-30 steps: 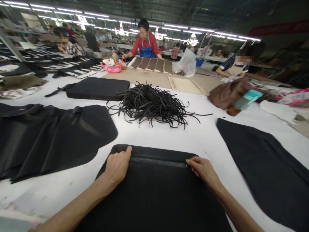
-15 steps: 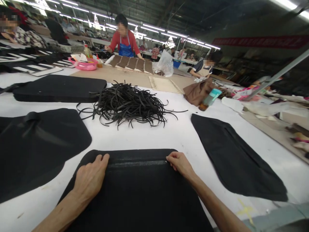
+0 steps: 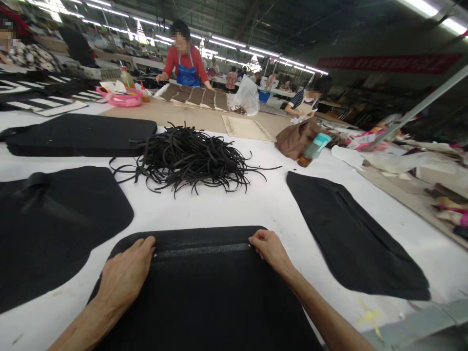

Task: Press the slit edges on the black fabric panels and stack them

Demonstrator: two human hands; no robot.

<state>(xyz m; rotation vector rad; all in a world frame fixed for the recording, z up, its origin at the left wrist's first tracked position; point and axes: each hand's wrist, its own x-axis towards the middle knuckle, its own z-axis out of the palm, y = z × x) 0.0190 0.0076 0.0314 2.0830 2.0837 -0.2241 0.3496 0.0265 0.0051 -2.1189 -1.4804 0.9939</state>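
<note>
In front of me a black fabric panel (image 3: 204, 297) with rounded top corners lies on the white table. A greyish, shiny strip (image 3: 204, 250) runs across it below the top edge. At the strip's left end my left hand (image 3: 127, 268) rests on the panel, fingers closed and bent down onto the cloth; its thumb is mostly hidden. My right hand (image 3: 267, 247) pinches the cloth at the strip's right end, with a tiny white spot by the fingertips. Another white spot shows beside my left fingertips.
A heap of black strips (image 3: 197, 161) lies beyond the panel. More black pieces lie at left (image 3: 66, 219) and right (image 3: 354, 239), with a black stack (image 3: 80, 134) behind. A bottle (image 3: 313, 150) leans on brown cloth (image 3: 294, 139). A person in red (image 3: 186, 63) works across the table.
My left hand has slid slightly left and down along the strip, baring its left end. My right hand stays at the right end. The whole view has shifted a little.
</note>
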